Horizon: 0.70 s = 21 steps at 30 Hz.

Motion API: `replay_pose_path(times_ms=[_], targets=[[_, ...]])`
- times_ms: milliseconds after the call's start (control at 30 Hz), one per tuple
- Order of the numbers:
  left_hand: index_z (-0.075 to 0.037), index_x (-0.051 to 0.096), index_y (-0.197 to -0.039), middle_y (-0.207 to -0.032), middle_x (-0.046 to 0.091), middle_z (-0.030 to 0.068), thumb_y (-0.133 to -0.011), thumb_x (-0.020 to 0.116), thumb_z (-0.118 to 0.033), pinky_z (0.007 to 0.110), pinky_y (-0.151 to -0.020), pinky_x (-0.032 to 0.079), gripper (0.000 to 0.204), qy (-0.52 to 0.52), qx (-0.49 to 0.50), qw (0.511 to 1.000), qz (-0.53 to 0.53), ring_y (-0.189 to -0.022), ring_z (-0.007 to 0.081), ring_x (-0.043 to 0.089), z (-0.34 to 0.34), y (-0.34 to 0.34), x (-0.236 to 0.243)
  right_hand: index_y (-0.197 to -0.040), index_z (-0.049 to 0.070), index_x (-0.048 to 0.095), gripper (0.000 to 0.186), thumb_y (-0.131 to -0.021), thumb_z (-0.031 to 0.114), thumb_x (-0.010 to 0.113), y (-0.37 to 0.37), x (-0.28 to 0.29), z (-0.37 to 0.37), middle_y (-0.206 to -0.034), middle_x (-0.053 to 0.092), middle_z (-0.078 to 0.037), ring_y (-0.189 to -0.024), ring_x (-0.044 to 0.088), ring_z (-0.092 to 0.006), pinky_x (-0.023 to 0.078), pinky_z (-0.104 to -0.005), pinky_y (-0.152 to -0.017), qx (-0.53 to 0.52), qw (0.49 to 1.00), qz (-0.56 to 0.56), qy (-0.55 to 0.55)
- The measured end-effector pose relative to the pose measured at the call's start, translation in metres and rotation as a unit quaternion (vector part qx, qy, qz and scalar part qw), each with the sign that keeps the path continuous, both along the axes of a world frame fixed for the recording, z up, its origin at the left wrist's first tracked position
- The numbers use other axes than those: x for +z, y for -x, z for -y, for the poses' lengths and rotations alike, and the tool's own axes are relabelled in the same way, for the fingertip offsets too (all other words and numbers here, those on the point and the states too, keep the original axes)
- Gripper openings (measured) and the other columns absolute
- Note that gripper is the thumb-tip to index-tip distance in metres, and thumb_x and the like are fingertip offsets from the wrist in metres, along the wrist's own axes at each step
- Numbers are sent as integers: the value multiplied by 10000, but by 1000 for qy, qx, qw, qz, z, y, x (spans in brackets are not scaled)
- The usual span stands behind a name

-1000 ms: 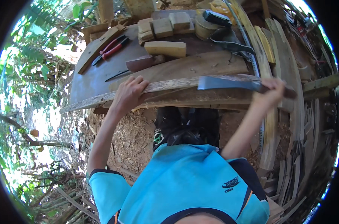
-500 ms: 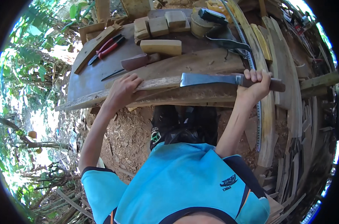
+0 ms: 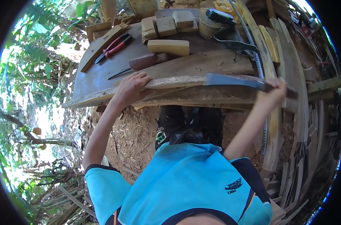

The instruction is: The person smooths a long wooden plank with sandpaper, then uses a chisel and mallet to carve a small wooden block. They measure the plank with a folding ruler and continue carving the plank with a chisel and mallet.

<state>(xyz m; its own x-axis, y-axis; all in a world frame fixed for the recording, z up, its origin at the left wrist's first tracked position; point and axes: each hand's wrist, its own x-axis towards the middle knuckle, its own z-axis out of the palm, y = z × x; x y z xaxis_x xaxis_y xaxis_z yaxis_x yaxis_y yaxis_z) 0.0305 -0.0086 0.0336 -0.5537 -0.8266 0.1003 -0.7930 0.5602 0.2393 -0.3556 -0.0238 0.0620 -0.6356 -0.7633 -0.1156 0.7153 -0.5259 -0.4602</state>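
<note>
My left hand (image 3: 132, 89) is closed around a long, rough-edged wooden strip (image 3: 174, 81), which lies across the near side of the workbench. My right hand (image 3: 273, 92), slightly blurred, is wrapped round the dark handle of a wide chisel (image 3: 230, 80). Its broad, flat-ended steel blade points left and lies along the strip, some way to the right of my left hand. Whether the edge touches the wood, I cannot tell. Beyond my left hand sits a knife-like tool with a reddish-brown blade (image 3: 141, 63), partly in front of a wooden block (image 3: 168, 47).
Red-handled pliers (image 3: 114, 48) rest at the bench's left, beside a flat wooden bar (image 3: 99, 48). Several wood blocks (image 3: 166, 26) stand at the back. A measuring tape (image 3: 258, 62) runs down the right side along long boards (image 3: 273, 123). Wood shavings cover the ground.
The chisel and my right hand have moved to the right along the strip, away from my left hand. My left hand keeps its hold. The whole view has shifted slightly.
</note>
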Motion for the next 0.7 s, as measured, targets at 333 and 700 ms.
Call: replay_pose_path(times_ms=[333,700], targets=[[-50,612,-934,-854,565,98,-707,695,-229,391,-704,454,301,-50,8,999,-15,-830,295,562,7,1,2,-823,168,414,209,-739,-5,496,-79,12,-1,-543,341,43,-443,347,-68,322,-226,-441,18,997,-74,29],[-32,655,-815,-791,589,100,-666,722,-411,392,-684,471,412,-121,-7,993,11,-800,288,585,38,-1,5,-676,148,367,190,-781,63,501,-65,-1,-11,-554,322,57,-476,330,-60,310,-229,-483,-40,995,-70,60]])
